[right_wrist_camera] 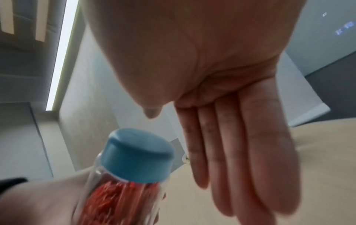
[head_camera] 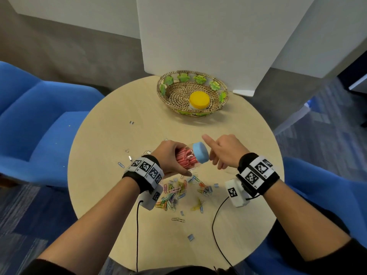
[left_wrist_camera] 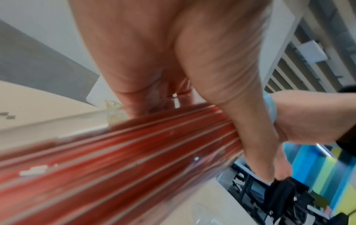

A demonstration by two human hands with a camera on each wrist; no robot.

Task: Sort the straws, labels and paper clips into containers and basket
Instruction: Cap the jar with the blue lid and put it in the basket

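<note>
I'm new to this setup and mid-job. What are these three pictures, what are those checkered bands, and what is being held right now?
No machine: a person's two bare hands, each wrist wearing a band with printed markers and a small camera. The large picture looks down from the head; the other two look along each palm. The left hand grips a clear jar of red straws, its blue cap on. The right hand is open beside the cap, holding nothing. On the round table lie loose coloured paper clips and a wicker basket containing a yellow-lidded jar.

We see a blue cap (head_camera: 201, 152), red straws (head_camera: 185, 158), a yellow lid (head_camera: 199, 99) and the green-leafed basket (head_camera: 168, 90).
</note>
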